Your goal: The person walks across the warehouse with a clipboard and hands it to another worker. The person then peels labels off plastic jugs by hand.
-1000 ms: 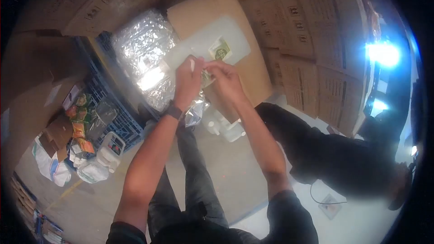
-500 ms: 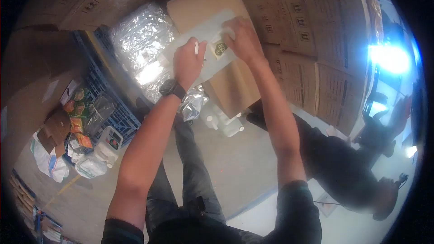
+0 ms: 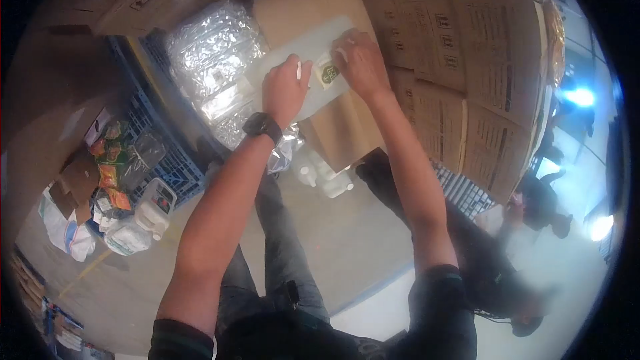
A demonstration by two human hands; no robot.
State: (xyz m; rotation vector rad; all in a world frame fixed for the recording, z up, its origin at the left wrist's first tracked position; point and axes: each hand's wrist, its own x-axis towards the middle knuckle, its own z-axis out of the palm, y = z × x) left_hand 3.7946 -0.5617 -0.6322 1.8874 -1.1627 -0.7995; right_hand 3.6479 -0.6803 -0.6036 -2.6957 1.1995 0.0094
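Note:
A frosted, translucent plastic bag (image 3: 319,105) lies slanted across a cardboard box (image 3: 307,10). A pale label with a round green print (image 3: 329,73) sits on the bag, between my hands. My left hand (image 3: 285,92), with a dark watch at the wrist, is closed over the bag's left part. A small white thing (image 3: 299,69) sticks out at its thumb and fingers; I cannot tell its kind. My right hand (image 3: 362,67) has its fingers bent and pressed together at the bag's upper right part. What is under those fingertips is mostly hidden.
Silver foil packages (image 3: 213,53) lie left of the box. White bottles (image 3: 330,180) stand below it. Stacked cartons (image 3: 493,73) rise on the right. Packets, a white jug (image 3: 155,207) and a blue pallet (image 3: 160,140) are at left. Another person (image 3: 467,240) in dark clothes is at right.
My left hand has shifted slightly right over the bag. My right hand has moved only slightly. The other person at right has moved lower in view.

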